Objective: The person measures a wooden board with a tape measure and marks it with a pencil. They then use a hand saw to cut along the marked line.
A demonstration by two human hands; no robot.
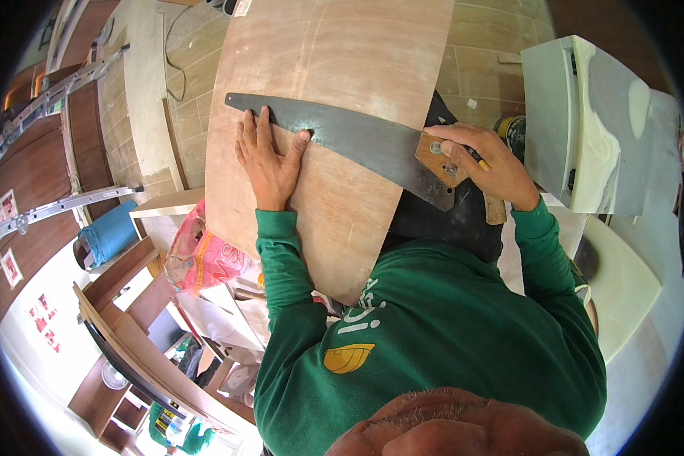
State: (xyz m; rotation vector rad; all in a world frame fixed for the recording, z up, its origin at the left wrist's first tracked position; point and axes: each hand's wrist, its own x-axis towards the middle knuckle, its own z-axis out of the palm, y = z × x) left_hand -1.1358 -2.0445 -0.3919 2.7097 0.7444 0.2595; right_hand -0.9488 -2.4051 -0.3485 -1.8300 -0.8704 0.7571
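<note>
A hand saw [349, 137] lies flat across a large plywood sheet [334, 45], its wide end and wooden handle [435, 159] reaching past the sheet's right edge. My left hand [272, 159] rests on the plywood, fingers spread, with its fingertips and thumb touching the blade's near edge. At the handle is my right hand [490, 156], its fingers closed around a pencil [482, 163] with a yellow end. That hand covers part of the handle, and its index fingertip meets the corner where blade and plywood edge come together.
A white and grey cabinet-like piece [551, 129] stands at the right, beside a round can [511, 137]. On the left are a metal ladder [68, 205], a blue roll [108, 232], a wooden strip [173, 144] and a pink sack [205, 254]. Another person's green sleeve [197, 437] shows lower left.
</note>
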